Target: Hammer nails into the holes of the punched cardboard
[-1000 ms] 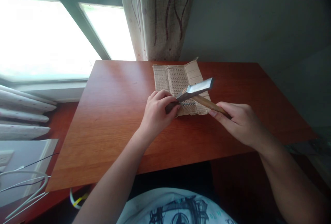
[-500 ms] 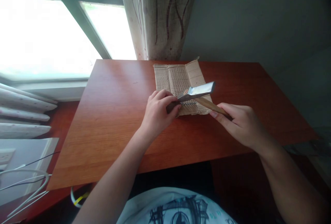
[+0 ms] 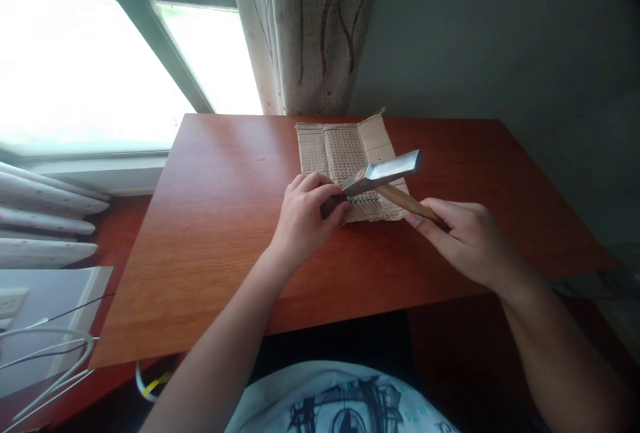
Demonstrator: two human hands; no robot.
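Observation:
A hammer point(image 3: 370, 178) with a wooden handle and a broad, flat metal blade is held up in front of me. My left hand point(image 3: 313, 203) closes its fingers and thumb round the dark end of the head. The handle point(image 3: 410, 203) runs to my right hand point(image 3: 460, 230), which is wrapped round its lower part. Behind and below the hammer lies a creased piece of cardboard point(image 3: 345, 150) with rows of small holes in its middle panel. Near its front edge, a row of small dark pieces point(image 3: 366, 198) is partly covered by the tool; I cannot tell what they are.
The brown wooden table point(image 3: 215, 233) reaches to a curtain point(image 3: 325, 33) and a dark wall at the back. A bright window point(image 3: 85, 73) is on the left. White cables point(image 3: 55, 346) hang beside the table's near left corner.
The hammer's blade has tipped slightly up and to the right. Both hands keep their hold in almost the same place, and the cardboard has not moved.

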